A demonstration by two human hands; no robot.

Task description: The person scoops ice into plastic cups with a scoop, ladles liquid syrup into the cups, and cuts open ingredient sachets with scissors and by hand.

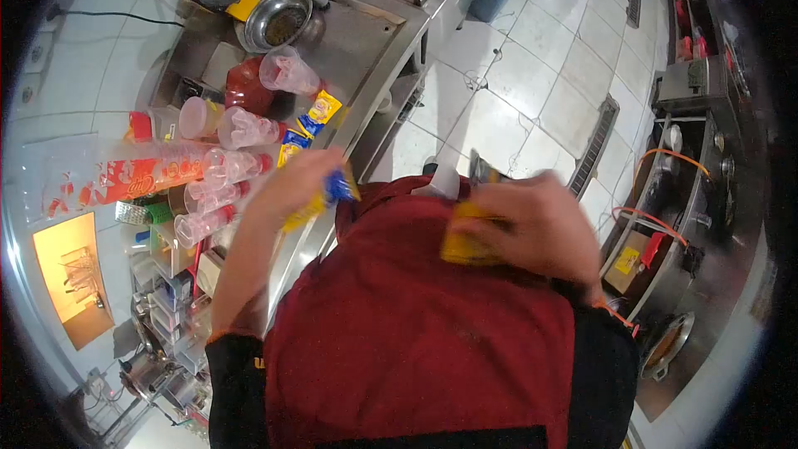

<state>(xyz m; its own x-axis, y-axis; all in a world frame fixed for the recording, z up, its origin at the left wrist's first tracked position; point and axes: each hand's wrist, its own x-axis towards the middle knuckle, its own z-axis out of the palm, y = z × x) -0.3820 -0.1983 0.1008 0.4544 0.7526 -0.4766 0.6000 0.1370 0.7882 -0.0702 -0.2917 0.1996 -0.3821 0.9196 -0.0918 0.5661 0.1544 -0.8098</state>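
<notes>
Stretching along the person's left, a steel counter (357, 43) runs past the dark red apron (424, 316) they wear over black sleeves. Lying across the counter's outer edge is a long clear plastic sleeve (150, 175) with red print, and a metal bowl (277, 21) sits farther along. Clear cups with red markings (247, 129) lie tipped over near the person. Both hands are up before the apron, blurred: the right hand (536, 224) curls its fingers around a yellow item (467, 241) whose details I can't make out, while the left hand (303, 180) grips a blue-and-yellow packet (339, 188) near the counter's edge. Just beyond it, two similar small packets (319, 112) lie by the cups.
</notes>
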